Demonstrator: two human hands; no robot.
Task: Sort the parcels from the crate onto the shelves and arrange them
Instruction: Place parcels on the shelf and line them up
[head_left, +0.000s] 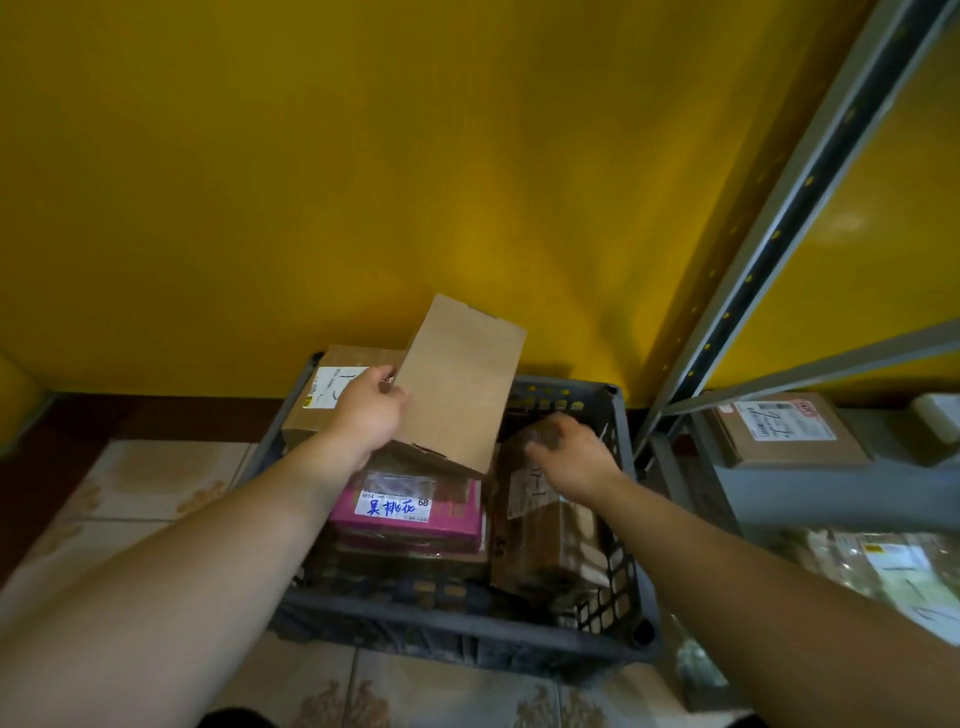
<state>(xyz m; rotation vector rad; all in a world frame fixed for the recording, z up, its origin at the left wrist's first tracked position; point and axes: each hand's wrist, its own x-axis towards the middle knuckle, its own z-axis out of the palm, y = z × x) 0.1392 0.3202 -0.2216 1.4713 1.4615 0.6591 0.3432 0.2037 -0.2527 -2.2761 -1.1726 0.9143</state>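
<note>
A tiled floor (130, 483) with a brown pattern fills the lower left, and a yellow wall (363, 156) rises behind everything. The left forearm reaches in from the bottom left corner. The left hand (371, 410) grasps a flat brown cardboard box (462, 379) by its left edge, thumb on the near face and fingers out of sight behind it. This box is held up above the crate, tilted, with its far end leaning toward the wall.

Beneath it stands a dark grey plastic crate (467, 634) on the floor, its walls pierced with slots. At the crate's back left a cardboard box with a white label (322, 405) sticks up over the rim, just behind the left hand. Nearer the front, in the left half of the crate, lies a pink parcel (410, 519) with a white label written on in blue, on top of other brown boxes.

In the right half of the crate a taped brown parcel (545, 545) leans on end, a white label on its side. The right hand (566, 457) rests on its upper end with the fingers bent over the top. The fingers are blurred, so I cannot tell whether they truly clasp it.

To the right a grey metal shelf rack (779, 234) stands close beside the crate. On one shelf board lies a labelled cardboard box (784, 431). On the board below are parcels in clear plastic (883, 571), also labelled.
</note>
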